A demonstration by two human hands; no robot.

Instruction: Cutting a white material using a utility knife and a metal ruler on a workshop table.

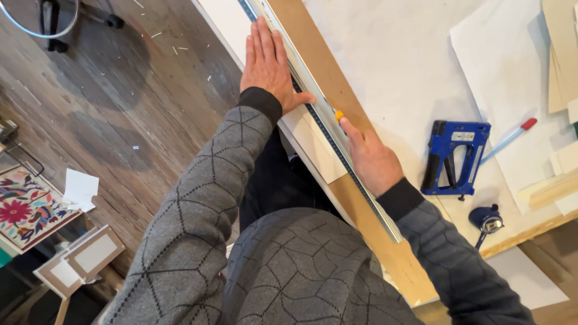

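My left hand (267, 65) lies flat, fingers together, pressing on a long metal ruler (355, 177) that runs diagonally along the table's edge. The ruler rests on a strip of brown board (319, 51) and a white sheet (316, 150). My right hand (370, 157) is closed around a small cutter with a yellow tip (339, 115), its point against the ruler's right side, just below my left thumb. Most of the cutter is hidden inside the hand.
A blue staple gun (453, 157) lies on the white table (397, 66) right of my right hand, with a red-capped pen (510, 137) and a small round blue tool (486, 219) nearby. Paper and board pieces (560, 60) sit far right. Frames (78, 259) and embroidered cloth (27, 207) lie on the wooden floor (120, 108).
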